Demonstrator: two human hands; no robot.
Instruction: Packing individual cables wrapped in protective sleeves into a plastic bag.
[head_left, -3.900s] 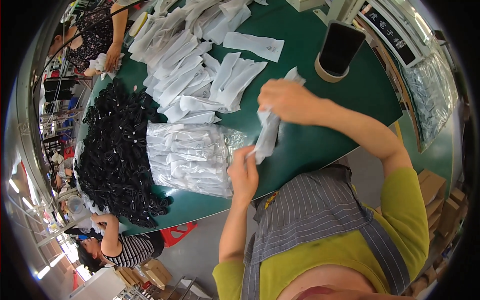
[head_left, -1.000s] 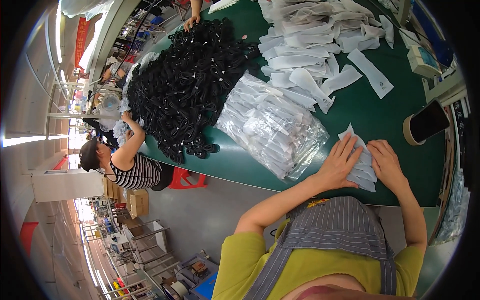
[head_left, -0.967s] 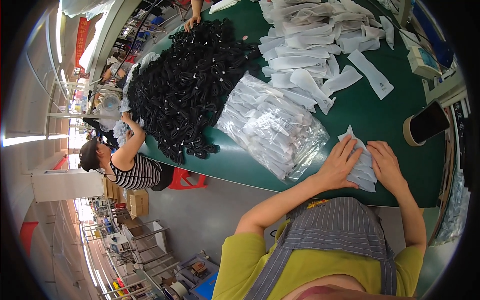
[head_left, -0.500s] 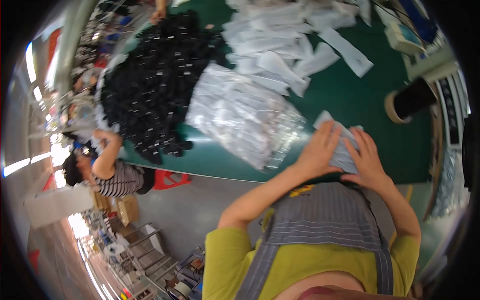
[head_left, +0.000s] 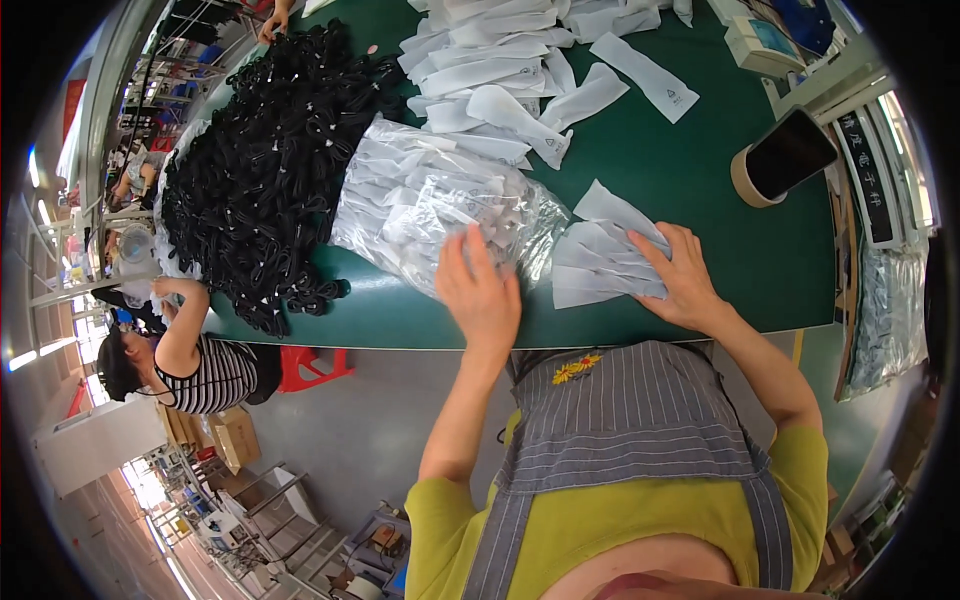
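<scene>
A small fanned stack of white plastic pouches [head_left: 600,262] lies on the green table near its front edge. My right hand [head_left: 685,282] grips the right end of this stack, with a finger across the top and the thumb at the near side. Over the near side of a large clear plastic bag [head_left: 400,190] hovers my left hand [head_left: 480,300], slightly blurred, fingers stretched out and nothing in them. That bag is full of more white pouches. Whether the left fingertips touch it I cannot tell.
Black coiled cables [head_left: 270,180] are heaped at the left. Loose white pouches [head_left: 490,70] spread across the back. A phone [head_left: 792,153] leans in a round holder [head_left: 750,185] at the right. Beyond the heap, a co-worker in a striped top [head_left: 215,375] works at the left edge.
My left hand has left the stack and moved left to the clear bag. The right hand stays on the stack, which now lies more fanned out. The whole view has shifted slightly.
</scene>
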